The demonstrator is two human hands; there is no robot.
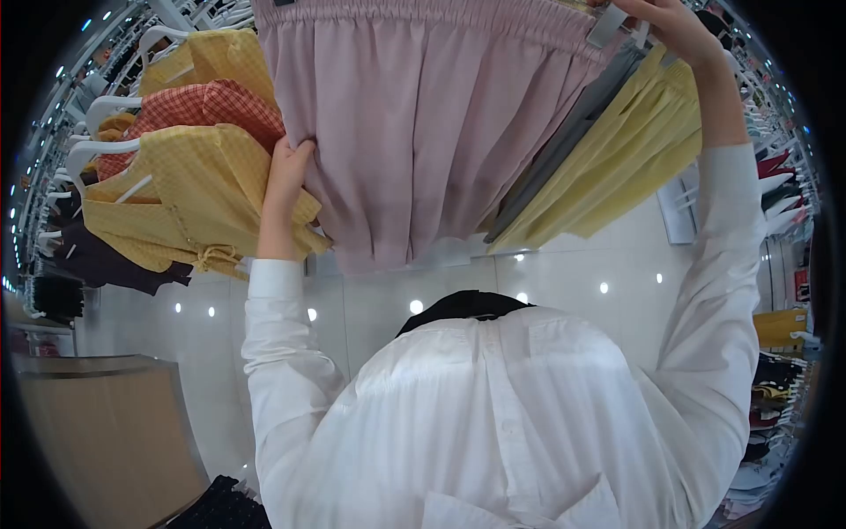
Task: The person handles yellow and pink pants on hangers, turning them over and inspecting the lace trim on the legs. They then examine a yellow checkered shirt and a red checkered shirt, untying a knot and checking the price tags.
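A pale pink skirt [379, 132] with a gathered elastic waistband hangs in front of me at the top of the view. My left hand [287, 172] pinches its left side edge between thumb and fingers. At the upper right, my right hand [674, 28] is closed at the end of a clip hanger [608, 26], whose clip grips the waistband corner. The fingertips there are partly cut off by the frame's top. Behind the skirt on the right hang a grey garment [564, 132] and a yellow pleated skirt [617, 159].
Yellow checked tops [189, 181] and a red checked top [198, 110] hang on white hangers at my left. A beige counter-like block [106, 423] stands lower left. Glossy tiled floor [370, 309] lies below. More clothes racks [780, 379] line the right side.
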